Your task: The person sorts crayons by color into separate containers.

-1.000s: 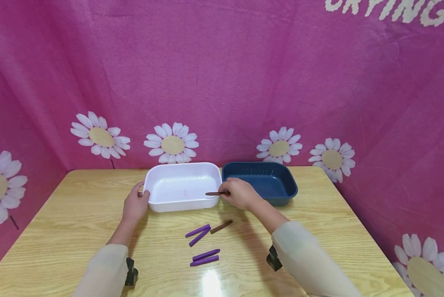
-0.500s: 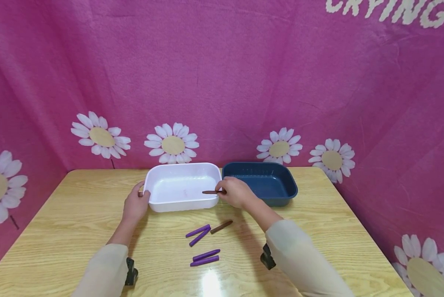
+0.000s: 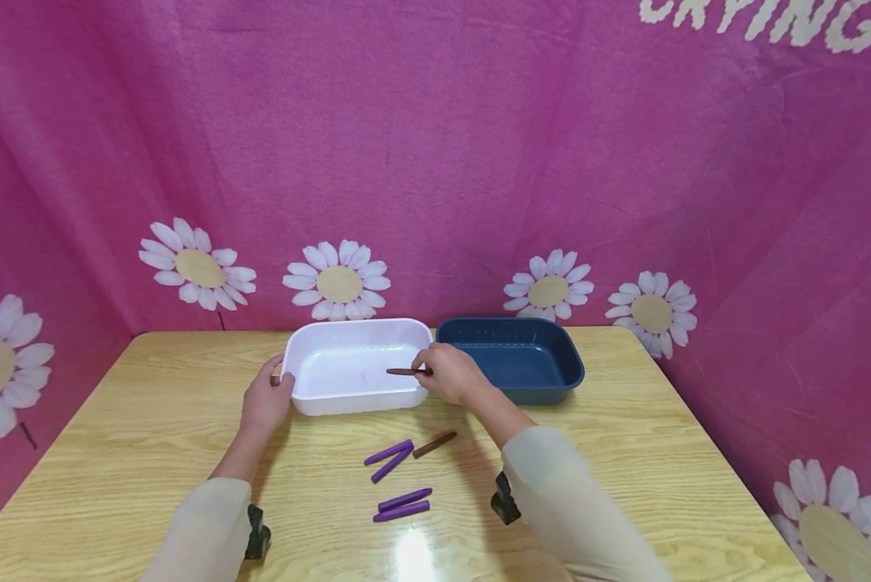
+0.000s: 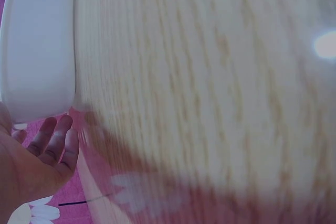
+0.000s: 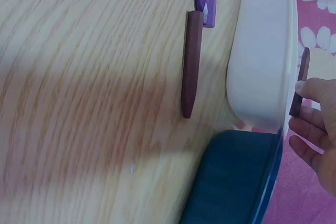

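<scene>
My right hand (image 3: 453, 373) pinches a brown crayon (image 3: 400, 371) above the right end of a white tray (image 3: 362, 401). In the right wrist view the held crayon (image 5: 303, 69) sits between thumb and fingers, its tip pointing away from the palm. My left hand (image 3: 266, 402) holds the left end of the white tray, thumb at the rim; in the left wrist view its other fingers (image 4: 55, 142) are bent beside the tray wall. On the table in front lie another brown crayon (image 3: 435, 444) and several purple crayons (image 3: 404, 499), in two groups.
A dark blue tray (image 3: 551, 396) stands right beside the white one. Both are at the back of the wooden table (image 3: 188, 388), close to a pink flowered cloth (image 3: 435, 162). Light glares off the table near its front.
My right hand has moved slightly left with the brown crayon, from the gap between the trays to over the white tray's right end. My left hand stays in place.
</scene>
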{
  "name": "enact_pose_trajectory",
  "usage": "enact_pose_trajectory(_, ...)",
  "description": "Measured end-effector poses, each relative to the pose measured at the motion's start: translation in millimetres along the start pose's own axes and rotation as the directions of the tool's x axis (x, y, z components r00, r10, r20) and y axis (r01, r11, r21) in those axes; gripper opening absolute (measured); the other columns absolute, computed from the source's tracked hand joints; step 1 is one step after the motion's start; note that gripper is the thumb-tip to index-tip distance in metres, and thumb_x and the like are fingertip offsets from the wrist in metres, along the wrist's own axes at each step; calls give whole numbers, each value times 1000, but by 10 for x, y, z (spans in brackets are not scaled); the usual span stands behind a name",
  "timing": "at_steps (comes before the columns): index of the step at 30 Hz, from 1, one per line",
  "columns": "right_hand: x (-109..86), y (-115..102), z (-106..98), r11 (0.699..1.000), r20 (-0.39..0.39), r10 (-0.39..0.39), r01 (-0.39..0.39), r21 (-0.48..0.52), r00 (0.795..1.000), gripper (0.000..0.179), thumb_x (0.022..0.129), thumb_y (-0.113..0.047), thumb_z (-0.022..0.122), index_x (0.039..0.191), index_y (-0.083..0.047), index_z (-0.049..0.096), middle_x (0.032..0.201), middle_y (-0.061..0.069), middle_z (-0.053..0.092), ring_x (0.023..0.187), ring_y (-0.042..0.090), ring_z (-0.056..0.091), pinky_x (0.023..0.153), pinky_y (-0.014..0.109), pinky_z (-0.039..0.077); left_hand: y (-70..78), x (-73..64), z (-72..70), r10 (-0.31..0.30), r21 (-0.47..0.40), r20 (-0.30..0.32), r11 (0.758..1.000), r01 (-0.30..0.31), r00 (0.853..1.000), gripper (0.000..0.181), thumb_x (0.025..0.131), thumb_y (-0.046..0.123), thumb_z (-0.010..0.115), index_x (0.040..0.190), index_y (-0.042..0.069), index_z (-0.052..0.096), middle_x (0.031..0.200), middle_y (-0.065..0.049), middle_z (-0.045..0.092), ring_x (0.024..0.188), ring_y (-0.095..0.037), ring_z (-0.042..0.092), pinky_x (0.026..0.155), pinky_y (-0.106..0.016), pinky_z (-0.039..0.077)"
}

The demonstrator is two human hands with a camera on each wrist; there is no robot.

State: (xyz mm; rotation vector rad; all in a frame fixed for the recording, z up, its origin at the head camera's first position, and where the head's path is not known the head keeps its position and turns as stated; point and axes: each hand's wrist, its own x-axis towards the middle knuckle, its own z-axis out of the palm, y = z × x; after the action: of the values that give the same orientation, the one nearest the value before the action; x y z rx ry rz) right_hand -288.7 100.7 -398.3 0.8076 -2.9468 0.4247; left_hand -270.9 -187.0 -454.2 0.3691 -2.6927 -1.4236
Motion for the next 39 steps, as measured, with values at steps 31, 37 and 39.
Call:
enact_pose_trajectory(31, 136, -187, 175, 1000, -42, -11, 10, -3, 999, 14, 85, -19, 64, 96, -15, 72, 77, 0, 60, 70, 11, 54, 62, 24, 43, -8, 11, 8, 4, -7, -3, 1000, -4, 1000, 53, 96, 25, 35, 146, 9, 30, 118, -24, 53, 103, -31, 50, 85, -40, 43)
enact_pose_trajectory(37, 177, -216, 200, 1000, -8, 11, -11, -3, 1000, 15, 86, -19, 64, 98, -16, 72, 80, 0, 62, 73, 11, 54, 65, 24, 43, -12, 16, 13, 2, -10, -12, 1000, -2, 1000, 52, 96, 25, 36, 146, 9, 30, 118, -24, 54, 103, -31, 51, 86, -40, 43)
enact_pose_trajectory(39, 187, -220, 210, 1000, 4, 18, -18, 4, 1000, 16, 87, -20, 63, 99, -16, 72, 81, 0, 62, 73, 11, 53, 65, 24, 43, -10, 17, 12, 5, -11, -16, 1000, -5, 1000, 52, 96, 24, 36, 146, 9, 31, 117, -24, 54, 102, -31, 51, 84, -40, 44)
